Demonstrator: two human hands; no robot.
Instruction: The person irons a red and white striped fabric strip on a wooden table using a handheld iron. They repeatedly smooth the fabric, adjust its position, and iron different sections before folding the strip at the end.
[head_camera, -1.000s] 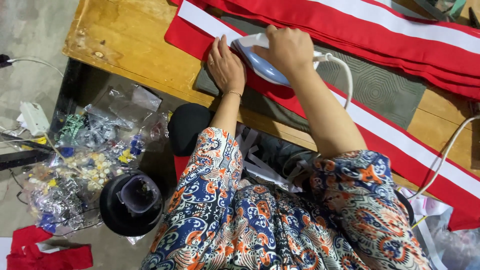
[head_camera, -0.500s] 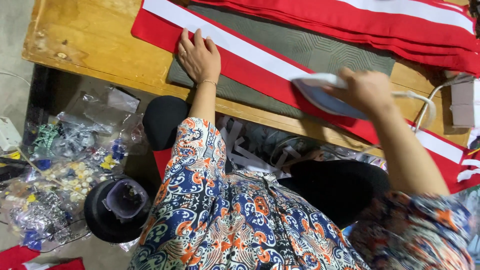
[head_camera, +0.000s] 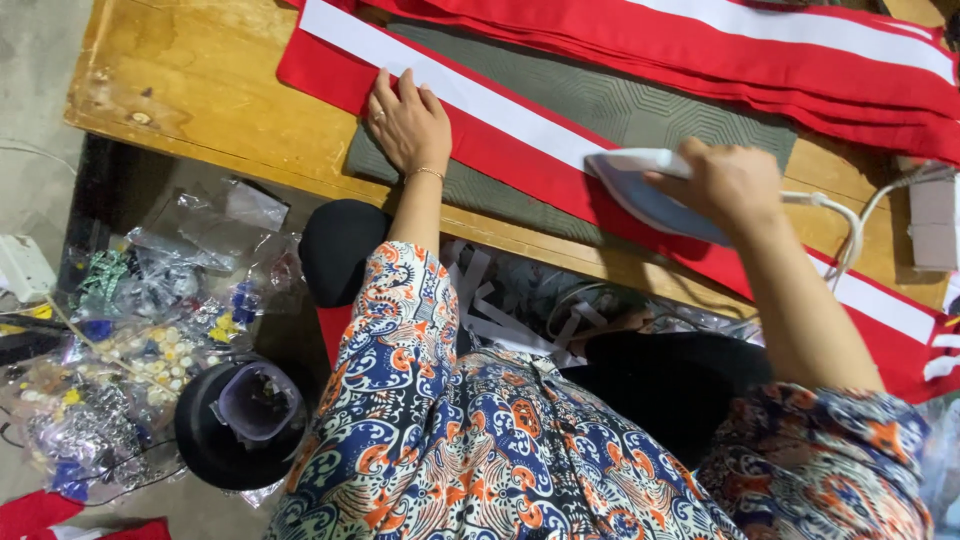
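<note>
A long red fabric strip with a white band down its middle lies slantwise over a grey ironing mat on a wooden table. My left hand presses flat on the strip's left part, fingers spread. My right hand grips the handle of a white and blue electric iron, which rests on the strip to the right of my left hand. The iron's white cord trails off to the right.
More folded red and white fabric is stacked at the table's far side. Below the table edge on the floor lie clear bags of beads, a round black container, white strips and a white power strip.
My right hand has slid the iron along the strip from beside my left hand toward the right. My left hand stays pressed on the strip.
</note>
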